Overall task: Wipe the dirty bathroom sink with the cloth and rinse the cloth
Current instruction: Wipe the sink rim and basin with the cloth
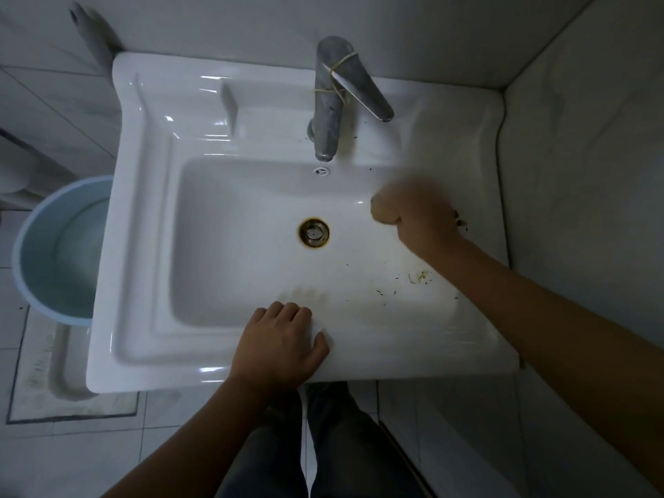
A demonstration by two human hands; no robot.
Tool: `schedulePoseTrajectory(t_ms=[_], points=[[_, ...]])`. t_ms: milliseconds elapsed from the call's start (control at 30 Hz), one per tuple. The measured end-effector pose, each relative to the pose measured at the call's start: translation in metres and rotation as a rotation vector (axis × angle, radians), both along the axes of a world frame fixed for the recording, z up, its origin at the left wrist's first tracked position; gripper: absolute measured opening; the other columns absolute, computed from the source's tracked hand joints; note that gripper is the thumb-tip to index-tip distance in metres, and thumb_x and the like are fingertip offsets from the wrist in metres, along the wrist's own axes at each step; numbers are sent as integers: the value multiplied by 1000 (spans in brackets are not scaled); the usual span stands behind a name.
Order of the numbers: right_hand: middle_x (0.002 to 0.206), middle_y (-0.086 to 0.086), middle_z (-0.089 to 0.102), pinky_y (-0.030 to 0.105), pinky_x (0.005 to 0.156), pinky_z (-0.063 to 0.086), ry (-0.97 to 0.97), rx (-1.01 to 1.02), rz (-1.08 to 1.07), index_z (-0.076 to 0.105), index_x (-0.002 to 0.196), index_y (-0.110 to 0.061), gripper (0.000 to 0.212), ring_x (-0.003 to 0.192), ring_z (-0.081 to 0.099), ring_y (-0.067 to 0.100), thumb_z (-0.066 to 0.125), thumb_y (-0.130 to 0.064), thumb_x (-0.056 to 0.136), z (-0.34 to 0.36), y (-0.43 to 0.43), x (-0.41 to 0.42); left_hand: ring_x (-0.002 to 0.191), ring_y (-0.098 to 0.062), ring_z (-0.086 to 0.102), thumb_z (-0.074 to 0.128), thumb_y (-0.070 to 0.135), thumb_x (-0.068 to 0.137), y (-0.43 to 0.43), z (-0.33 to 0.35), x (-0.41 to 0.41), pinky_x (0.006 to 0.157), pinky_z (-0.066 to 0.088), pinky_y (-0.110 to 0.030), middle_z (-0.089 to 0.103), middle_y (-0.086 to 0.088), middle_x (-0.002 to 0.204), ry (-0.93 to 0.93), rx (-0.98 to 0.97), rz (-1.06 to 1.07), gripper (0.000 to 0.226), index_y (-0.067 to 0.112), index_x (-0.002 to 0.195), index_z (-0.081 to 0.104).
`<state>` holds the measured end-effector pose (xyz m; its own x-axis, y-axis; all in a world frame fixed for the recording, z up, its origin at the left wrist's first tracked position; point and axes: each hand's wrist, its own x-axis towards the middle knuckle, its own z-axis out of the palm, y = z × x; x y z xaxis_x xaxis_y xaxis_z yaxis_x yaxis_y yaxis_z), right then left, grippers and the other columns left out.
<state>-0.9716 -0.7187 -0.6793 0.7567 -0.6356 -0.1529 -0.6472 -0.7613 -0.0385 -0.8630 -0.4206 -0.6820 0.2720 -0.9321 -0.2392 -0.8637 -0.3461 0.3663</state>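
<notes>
The white bathroom sink (143, 246) fills the view. Brown specks and smears (420, 276) lie on the basin's right side, and dark bits (460, 221) sit on the right rim. My right hand (424, 217) is a blurred fist at the basin's right wall. A whitish blur just above it seems to be the cloth (424, 167), gripped in that fist. My left hand (284, 343) rests on the front rim, its fingers bent over the inner edge and its thumb flat on the rim. A rusty ring surrounds the drain (313, 233).
A metal faucet (328, 102) with a rubber band round it stands at the back, no water running. A light-blue bucket (61, 249) holding water stands on the floor to the left. A tiled wall (582, 174) closes the right side. My legs show below the sink.
</notes>
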Motion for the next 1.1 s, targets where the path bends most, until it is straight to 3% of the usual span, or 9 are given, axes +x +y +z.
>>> schedulePoseTrajectory(t_ms=[100, 200, 367, 533, 667, 733, 800, 933, 1100], points=[[120, 16, 56, 48, 83, 48, 55, -95, 19, 64, 123, -13, 58, 111, 50, 39, 67, 5, 68, -1, -20, -8, 73, -16, 56, 36, 60, 92, -1, 0, 0, 70, 46, -31, 65, 3, 84, -5, -1, -1, 49, 21, 92, 66], [110, 18, 59, 47, 80, 46, 149, -141, 105, 68, 109, -8, 52, 100, 55, 41, 71, 6, 59, -21, -15, -14, 72, -16, 56, 37, 59, 92, 0, -2, 0, 70, 46, -32, 65, 3, 83, -17, -1, -2, 48, 21, 91, 66], [132, 14, 50, 44, 84, 44, 253, 49, 118, 55, 130, -14, 56, 114, 48, 36, 63, -4, 76, -43, 29, -1, 76, -17, 58, 36, 60, 92, -1, -1, 0, 73, 47, -32, 67, 2, 88, 6, 5, 0, 51, 20, 95, 67], [125, 7, 53, 37, 73, 49, 256, 148, 163, 52, 129, -20, 54, 106, 52, 27, 67, -16, 77, -48, 56, -14, 76, -18, 59, 37, 61, 92, 1, -2, 0, 72, 50, -33, 68, 2, 88, 12, -3, 0, 52, 19, 96, 68], [125, 9, 53, 37, 81, 50, -10, 238, -74, 54, 130, -17, 50, 112, 52, 28, 69, -16, 82, -19, 32, -13, 74, -18, 58, 38, 60, 92, 1, -2, 0, 71, 50, -33, 67, 2, 85, -1, -7, -1, 50, 20, 94, 68], [125, 13, 53, 41, 86, 54, -232, 135, -159, 56, 128, -14, 47, 114, 53, 30, 69, -14, 83, 0, 15, -9, 75, -18, 59, 38, 60, 92, 1, -2, 0, 72, 50, -33, 67, 2, 86, 4, -11, -2, 50, 19, 94, 68], [129, 11, 53, 36, 86, 53, -384, 43, -205, 56, 128, -16, 47, 117, 54, 29, 72, -19, 83, 14, -3, 0, 75, -18, 58, 38, 59, 92, 1, -1, -1, 72, 50, -33, 67, 2, 85, 0, -12, 0, 50, 19, 93, 68], [133, 10, 51, 35, 86, 56, -452, -9, -246, 53, 134, -21, 52, 120, 53, 27, 71, -27, 86, 15, -29, 41, 76, -18, 57, 37, 59, 92, 1, -2, -1, 73, 49, -33, 66, 3, 86, 4, 3, 6, 49, 20, 93, 67], [137, 10, 48, 38, 85, 52, -475, 10, -308, 51, 140, -26, 57, 120, 46, 33, 64, -19, 86, -6, 6, 96, 77, -17, 59, 38, 59, 92, 1, -3, -1, 73, 52, -34, 68, 3, 88, 13, 1, 11, 49, 20, 94, 68]])
